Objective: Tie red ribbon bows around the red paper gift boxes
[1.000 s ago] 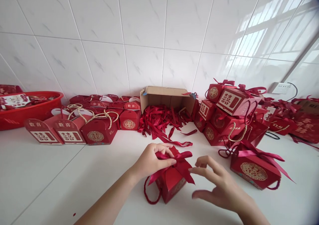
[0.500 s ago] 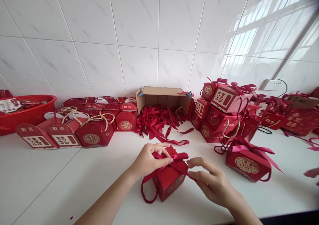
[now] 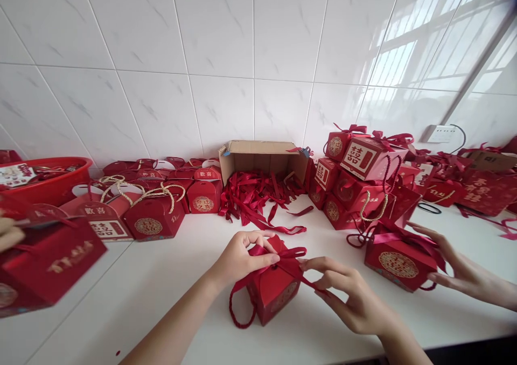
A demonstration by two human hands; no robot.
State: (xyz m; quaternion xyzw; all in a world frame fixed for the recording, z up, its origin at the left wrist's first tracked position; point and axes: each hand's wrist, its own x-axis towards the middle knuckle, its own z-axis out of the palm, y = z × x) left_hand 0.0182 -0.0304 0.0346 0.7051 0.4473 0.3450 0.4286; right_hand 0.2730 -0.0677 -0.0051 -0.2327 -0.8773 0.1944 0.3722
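A small red gift box (image 3: pixel 274 292) with a red cord handle stands on the white counter (image 3: pixel 161 295) in front of me. A dark red ribbon bow (image 3: pixel 285 260) lies across its top. My left hand (image 3: pixel 242 257) pinches the left loop of the bow. My right hand (image 3: pixel 347 295) pinches the ribbon end at the box's right side. Both hands are closed on the ribbon.
Another person's hand (image 3: pixel 456 268) reaches in from the right toward a ribboned red box (image 3: pixel 398 260). At the left edge a hand (image 3: pixel 8 233) holds a large red box (image 3: pixel 44 262). An open carton (image 3: pixel 262 158) with loose ribbons (image 3: pixel 258 198), stacked red boxes (image 3: pixel 359 176) and a red basin (image 3: pixel 44 184) line the wall.
A person's hand has come in from the right to the ribboned box, and a large red box has entered at the left. My hands stay on the bow, the right one now pinching the ribbon.
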